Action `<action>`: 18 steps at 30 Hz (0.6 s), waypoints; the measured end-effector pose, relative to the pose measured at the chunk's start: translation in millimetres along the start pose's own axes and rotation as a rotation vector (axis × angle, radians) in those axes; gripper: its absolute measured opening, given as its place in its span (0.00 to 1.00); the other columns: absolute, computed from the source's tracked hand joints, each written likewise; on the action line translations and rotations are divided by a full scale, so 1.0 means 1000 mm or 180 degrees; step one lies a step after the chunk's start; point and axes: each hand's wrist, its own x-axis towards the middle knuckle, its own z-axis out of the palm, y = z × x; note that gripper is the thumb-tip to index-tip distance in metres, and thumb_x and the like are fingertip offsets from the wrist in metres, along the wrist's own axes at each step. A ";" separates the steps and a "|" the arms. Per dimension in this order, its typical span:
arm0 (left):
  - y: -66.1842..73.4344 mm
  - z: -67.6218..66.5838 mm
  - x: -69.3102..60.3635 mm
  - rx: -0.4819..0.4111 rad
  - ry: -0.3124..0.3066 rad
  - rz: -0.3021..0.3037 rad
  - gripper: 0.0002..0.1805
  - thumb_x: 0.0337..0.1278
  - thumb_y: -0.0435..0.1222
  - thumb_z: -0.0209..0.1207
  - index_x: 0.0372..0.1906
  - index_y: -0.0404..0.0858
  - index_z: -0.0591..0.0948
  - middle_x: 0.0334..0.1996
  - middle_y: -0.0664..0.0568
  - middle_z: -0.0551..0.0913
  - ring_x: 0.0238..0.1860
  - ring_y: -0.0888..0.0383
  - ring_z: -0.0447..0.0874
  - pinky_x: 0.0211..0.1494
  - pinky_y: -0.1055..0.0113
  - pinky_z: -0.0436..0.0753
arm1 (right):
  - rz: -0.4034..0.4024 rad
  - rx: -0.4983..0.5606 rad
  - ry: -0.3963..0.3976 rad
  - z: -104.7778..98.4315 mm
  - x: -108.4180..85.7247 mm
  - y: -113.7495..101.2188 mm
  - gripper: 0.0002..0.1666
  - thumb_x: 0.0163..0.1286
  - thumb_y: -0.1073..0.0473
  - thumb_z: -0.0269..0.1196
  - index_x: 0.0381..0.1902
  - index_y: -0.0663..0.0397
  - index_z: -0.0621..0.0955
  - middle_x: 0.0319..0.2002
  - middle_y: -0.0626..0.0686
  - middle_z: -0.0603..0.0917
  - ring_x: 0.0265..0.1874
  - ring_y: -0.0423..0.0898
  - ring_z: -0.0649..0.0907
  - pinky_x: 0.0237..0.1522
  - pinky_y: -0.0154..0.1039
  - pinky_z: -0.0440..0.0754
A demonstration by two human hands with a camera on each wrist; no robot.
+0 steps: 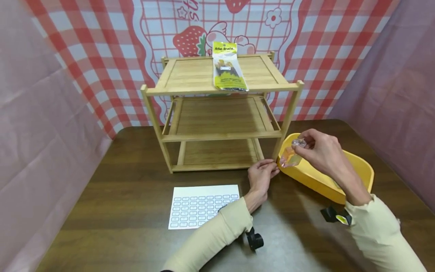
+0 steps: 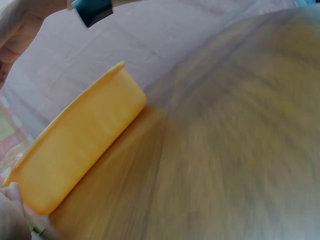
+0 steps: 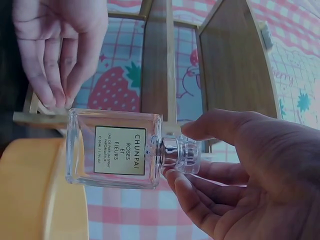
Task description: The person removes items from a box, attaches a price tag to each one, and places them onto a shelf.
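Pinches bottle (image 1: 290,157) by cap (image 1: 299,142) in right hand (image 1: 321,149), with long axis aslant above the tub's (image 1: 307,179) left edge toward the left hand (image 1: 261,175), of unclear grip.

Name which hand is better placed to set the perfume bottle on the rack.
Probably the right hand: it holds the perfume bottle by its clear cap. The left hand is low, at the foot of the right front post of the rack, without a bottle.
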 end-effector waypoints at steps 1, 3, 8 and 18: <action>0.003 -0.004 0.001 0.0009 -0.0021 -0.0001 0.08 0.54 0.17 0.62 0.40 0.19 0.83 0.28 0.43 0.85 0.27 0.58 0.85 0.37 0.68 0.88 | -0.0012 -0.0003 -0.0008 0.001 -0.001 -0.001 0.17 0.69 0.56 0.71 0.46 0.65 0.83 0.36 0.59 0.87 0.35 0.54 0.85 0.30 0.28 0.77; 0.009 -0.011 0.003 0.0056 -0.0067 0.0012 0.09 0.55 0.18 0.61 0.42 0.18 0.82 0.31 0.39 0.86 0.30 0.57 0.85 0.37 0.69 0.88 | -0.0041 0.0000 -0.0011 0.003 -0.001 -0.003 0.17 0.68 0.57 0.71 0.46 0.65 0.83 0.35 0.58 0.87 0.34 0.54 0.85 0.30 0.29 0.77; 0.022 -0.026 0.006 0.0151 -0.0100 0.0079 0.12 0.56 0.19 0.59 0.45 0.16 0.80 0.34 0.35 0.85 0.31 0.57 0.85 0.38 0.69 0.88 | -0.0091 -0.0009 -0.0006 0.006 -0.004 -0.008 0.16 0.67 0.58 0.72 0.43 0.65 0.83 0.33 0.57 0.87 0.33 0.53 0.85 0.30 0.31 0.78; 0.048 -0.056 0.006 0.0450 -0.0197 0.0200 0.13 0.61 0.22 0.61 0.49 0.17 0.80 0.44 0.27 0.84 0.39 0.47 0.88 0.39 0.69 0.88 | -0.0195 -0.0013 -0.0103 0.015 -0.009 -0.021 0.14 0.65 0.59 0.73 0.42 0.63 0.83 0.31 0.53 0.86 0.31 0.49 0.84 0.29 0.33 0.79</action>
